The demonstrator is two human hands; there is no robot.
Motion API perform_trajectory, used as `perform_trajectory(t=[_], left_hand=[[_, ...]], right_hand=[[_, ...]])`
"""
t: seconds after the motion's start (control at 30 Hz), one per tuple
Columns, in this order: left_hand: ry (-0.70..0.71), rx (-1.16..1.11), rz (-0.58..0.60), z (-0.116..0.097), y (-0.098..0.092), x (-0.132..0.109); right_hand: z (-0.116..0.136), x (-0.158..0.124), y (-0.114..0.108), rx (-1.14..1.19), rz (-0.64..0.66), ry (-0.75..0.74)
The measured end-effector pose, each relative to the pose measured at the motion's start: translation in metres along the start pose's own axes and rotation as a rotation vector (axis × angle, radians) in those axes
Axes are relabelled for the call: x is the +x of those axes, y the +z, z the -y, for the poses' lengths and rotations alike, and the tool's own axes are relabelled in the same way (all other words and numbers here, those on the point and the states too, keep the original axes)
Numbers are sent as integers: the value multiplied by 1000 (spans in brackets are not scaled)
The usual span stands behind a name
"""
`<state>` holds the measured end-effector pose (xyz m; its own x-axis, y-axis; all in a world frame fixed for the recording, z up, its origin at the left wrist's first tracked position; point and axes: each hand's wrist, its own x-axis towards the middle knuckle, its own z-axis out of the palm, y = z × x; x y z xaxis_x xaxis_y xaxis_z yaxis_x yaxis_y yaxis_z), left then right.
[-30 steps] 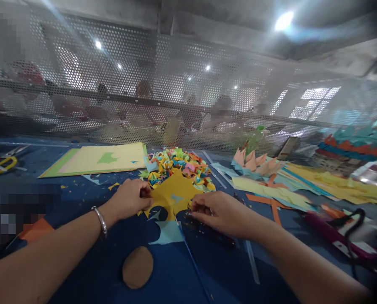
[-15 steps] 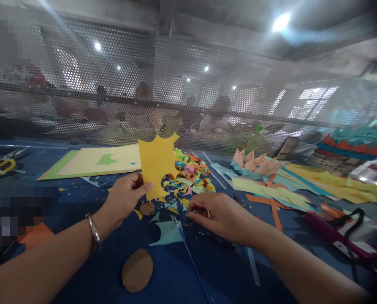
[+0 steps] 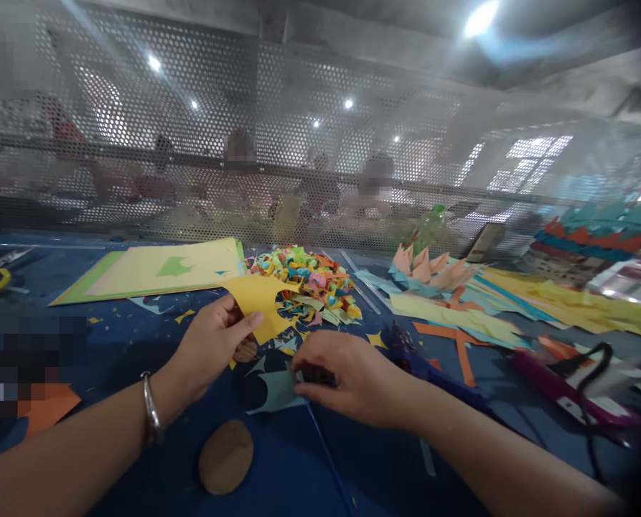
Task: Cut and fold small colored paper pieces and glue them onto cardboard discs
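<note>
So, paper sorting or handling seems to be the step in hand here. A bright yellow paper sheet with scalloped, cut-out edges (image 3: pixel 260 305) is being held just above the dark blue desk (image 3: pixel 153 488), in front of the multicoloured heap of paper scraps (image 3: pixel 320 280). It's pinched at its near left edge by the left hand (image 3: pixel 204 348), thumb on top, fingers closed underneath. The right hand (image 3: pixel 352 377) is held low over a light blue paper offcut with a curved cut-out (image 3: pixel 278 391), fingers loosely curled, a gap left at the thumb; nothing can be seen gripped, and whether the offcut is touched can't be told. If that's to be picked up, a neat fingertip pinch is probably called for, since it's thin and lies flat. Compared with half a second ago, the yellow sheet has been tipped down from upright, and the right hand has been shifted left, onto the offcut's side.
</note>
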<state>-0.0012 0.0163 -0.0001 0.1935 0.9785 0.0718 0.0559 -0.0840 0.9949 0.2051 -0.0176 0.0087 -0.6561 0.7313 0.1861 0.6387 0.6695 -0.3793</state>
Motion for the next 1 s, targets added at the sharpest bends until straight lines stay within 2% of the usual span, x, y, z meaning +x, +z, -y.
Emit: perform_trajectory(t=[0.17,0.33,0.4,0.47,0.53,0.57,0.6,0.63,0.67,0.73,0.8,0.87,1.0], left_hand=[[74,203,-81,-2,-14,8],[85,233,-39,5,-24,15],[74,301,-60,9,-27,16],[107,470,-189,12,-30,18],[213,689,-382,11,-33,17],[280,787,-445,9,-34,16],[348,870,-460,7,-35,14],[396,945,-412,4,-35,12],[423,1009,-316,1,-35,9],[409,1080,-52,-3,-31,2],[384,1064,107,-4,-24,-6],[388,1053,180,-4,-16,-12],[378,1066,252,-2,-1,-20]], right_hand=[[0,1,8,-75,70,-48],[3,1,7,-98,57,-34],[4,0,6,-100,42,-46],[6,0,5,-99,47,-48],[7,1,5,-94,57,-44],[7,1,4,-91,55,-47],[7,1,4,-88,47,-51],[6,0,3,-84,35,-58],[6,0,3,-82,22,-65],[4,0,1,-79,7,-81],[3,-1,0,-86,6,-87],[3,-2,-1,-99,14,-81],[2,-2,-1,-111,29,-72]])
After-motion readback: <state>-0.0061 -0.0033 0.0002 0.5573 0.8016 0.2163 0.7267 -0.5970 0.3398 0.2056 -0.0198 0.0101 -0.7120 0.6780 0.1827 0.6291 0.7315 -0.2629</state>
